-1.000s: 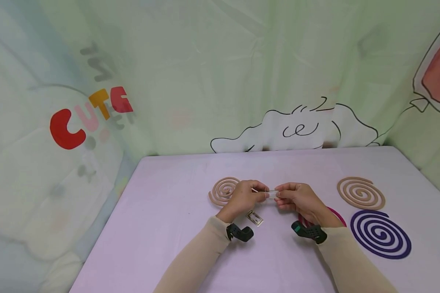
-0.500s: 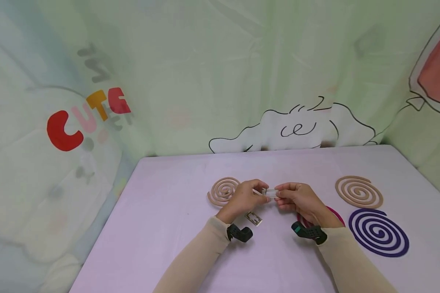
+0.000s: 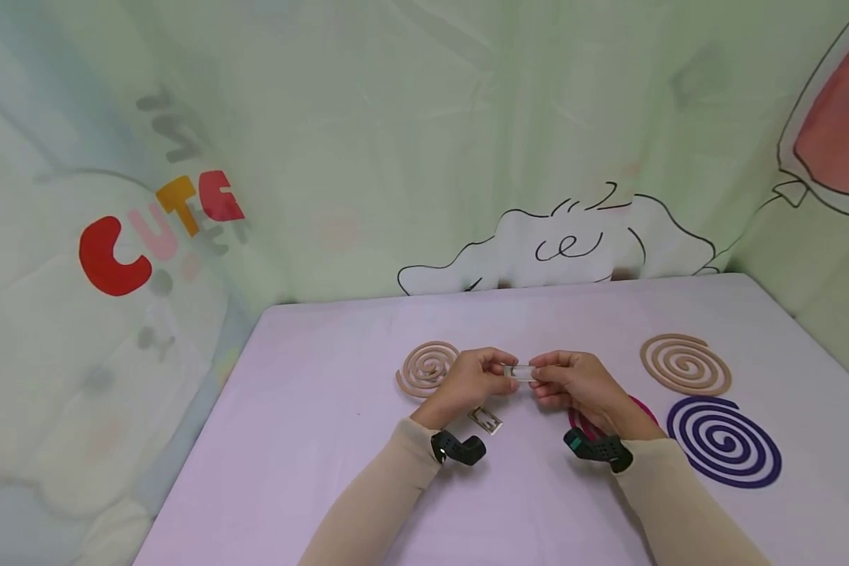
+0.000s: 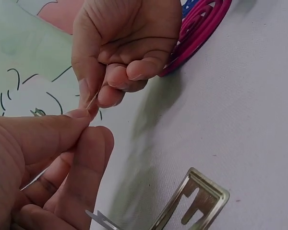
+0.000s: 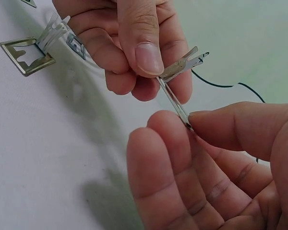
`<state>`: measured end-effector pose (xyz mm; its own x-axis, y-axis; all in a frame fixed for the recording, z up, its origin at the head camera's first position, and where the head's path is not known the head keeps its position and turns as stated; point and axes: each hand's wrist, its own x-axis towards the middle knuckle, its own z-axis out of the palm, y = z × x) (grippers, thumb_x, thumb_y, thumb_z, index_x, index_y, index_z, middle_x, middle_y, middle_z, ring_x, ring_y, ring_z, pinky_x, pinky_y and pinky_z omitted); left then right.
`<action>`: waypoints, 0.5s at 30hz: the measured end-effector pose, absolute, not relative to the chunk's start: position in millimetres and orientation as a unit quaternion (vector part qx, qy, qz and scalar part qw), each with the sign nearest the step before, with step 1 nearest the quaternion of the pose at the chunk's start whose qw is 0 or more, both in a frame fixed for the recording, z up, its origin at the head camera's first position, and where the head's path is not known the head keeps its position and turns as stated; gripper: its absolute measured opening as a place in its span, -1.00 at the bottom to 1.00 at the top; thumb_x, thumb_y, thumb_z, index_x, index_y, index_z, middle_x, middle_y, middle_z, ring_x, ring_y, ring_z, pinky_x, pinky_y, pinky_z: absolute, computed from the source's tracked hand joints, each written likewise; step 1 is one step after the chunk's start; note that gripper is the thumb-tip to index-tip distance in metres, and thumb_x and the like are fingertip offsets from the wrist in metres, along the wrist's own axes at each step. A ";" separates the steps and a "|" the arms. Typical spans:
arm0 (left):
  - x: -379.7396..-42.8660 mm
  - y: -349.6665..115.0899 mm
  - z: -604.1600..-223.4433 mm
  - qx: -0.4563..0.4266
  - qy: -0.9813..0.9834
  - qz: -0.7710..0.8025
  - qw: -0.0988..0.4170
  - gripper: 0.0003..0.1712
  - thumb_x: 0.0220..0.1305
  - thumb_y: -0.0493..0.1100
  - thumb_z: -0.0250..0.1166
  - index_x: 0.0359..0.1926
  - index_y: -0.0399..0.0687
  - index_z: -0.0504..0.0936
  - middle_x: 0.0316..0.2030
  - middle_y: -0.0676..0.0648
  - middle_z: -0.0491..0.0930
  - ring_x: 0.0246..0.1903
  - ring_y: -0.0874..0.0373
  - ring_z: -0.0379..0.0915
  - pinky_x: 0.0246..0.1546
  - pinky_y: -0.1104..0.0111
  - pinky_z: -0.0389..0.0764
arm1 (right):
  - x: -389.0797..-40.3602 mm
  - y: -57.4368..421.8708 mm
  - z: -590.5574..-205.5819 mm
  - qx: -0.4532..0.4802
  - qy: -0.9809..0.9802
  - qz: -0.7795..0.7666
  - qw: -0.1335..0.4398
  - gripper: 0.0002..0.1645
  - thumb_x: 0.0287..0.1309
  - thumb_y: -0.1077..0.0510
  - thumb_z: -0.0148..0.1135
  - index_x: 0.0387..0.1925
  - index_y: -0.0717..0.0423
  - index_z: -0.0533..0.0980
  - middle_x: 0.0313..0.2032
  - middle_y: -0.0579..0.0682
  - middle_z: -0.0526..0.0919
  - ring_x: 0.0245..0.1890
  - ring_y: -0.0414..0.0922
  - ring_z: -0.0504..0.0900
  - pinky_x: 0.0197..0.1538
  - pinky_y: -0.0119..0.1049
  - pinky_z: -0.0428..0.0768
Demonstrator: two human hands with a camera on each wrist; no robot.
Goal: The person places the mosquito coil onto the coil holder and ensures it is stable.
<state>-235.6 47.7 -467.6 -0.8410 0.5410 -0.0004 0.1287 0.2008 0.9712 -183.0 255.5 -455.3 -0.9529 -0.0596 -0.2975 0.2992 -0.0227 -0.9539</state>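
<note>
A small flat metal coil stand [image 3: 520, 373] with an open frame is stretched between both hands above the table. My left hand [image 3: 470, 377] pinches its left end between thumb and fingers. At the other end, my right hand [image 3: 573, 381] pinches it with thumb and fingertips. In the right wrist view the held stand [image 5: 175, 103] appears nearly edge-on, and a bent prong sticks out beside the left thumb. A second metal coil stand [image 4: 206, 196] lies on the table below the left hand, its raised tongue showing.
A tan mosquito coil [image 3: 417, 377] lies behind the left hand. Toward the right are another tan coil [image 3: 686, 364] and a purple coil [image 3: 724, 442]. The right wrist partly covers a magenta coil [image 3: 640, 405]. A printed curtain [image 3: 368, 173] hangs behind the table.
The left fingers have shifted on the coil stand, so more of its frame shows between the hands. Both hands keep hold of it. The head view has turned slightly right.
</note>
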 end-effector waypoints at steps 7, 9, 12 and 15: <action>-235.3 53.4 -472.3 0.185 0.722 0.634 0.208 -0.58 0.17 -0.49 0.44 0.08 -0.36 0.70 -0.44 0.05 0.60 -0.43 0.30 0.60 -0.28 0.47 0.70 | -175.6 267.8 -451.2 0.100 0.714 -0.684 0.108 -0.42 0.49 0.15 0.22 0.34 0.45 0.36 -0.23 0.01 0.75 -0.31 -0.12 0.78 -0.17 -0.24 0.78; -235.0 54.0 -472.2 0.171 0.705 0.650 0.224 -0.58 0.17 -0.53 0.41 0.09 -0.39 0.68 -0.46 0.04 0.56 -0.42 0.27 0.64 -0.24 0.41 0.74 | -173.5 273.8 -450.1 0.099 0.719 -0.680 0.101 -0.39 0.50 0.12 0.22 0.36 0.45 0.34 -0.20 0.02 0.76 -0.29 -0.12 0.79 -0.15 -0.23 0.78; -234.0 54.3 -470.8 0.156 0.683 0.670 0.246 -0.57 0.19 -0.59 0.36 0.11 -0.45 0.64 -0.46 0.00 0.53 -0.38 0.19 0.69 -0.20 0.32 0.77 | -170.3 285.9 -448.4 0.106 0.733 -0.666 0.090 -0.34 0.50 0.06 0.23 0.38 0.41 0.33 -0.15 0.01 0.75 -0.24 -0.13 0.79 -0.13 -0.23 0.78; -233.3 54.7 -469.9 0.147 0.670 0.680 0.260 -0.56 0.20 -0.62 0.34 0.13 -0.47 0.62 -0.47 -0.02 0.54 -0.36 0.16 0.70 -0.19 0.30 0.77 | -166.5 300.6 -446.9 0.114 0.748 -0.649 0.079 -0.29 0.51 -0.01 0.23 0.42 0.38 0.30 -0.11 -0.02 0.74 -0.18 -0.13 0.78 -0.08 -0.25 0.77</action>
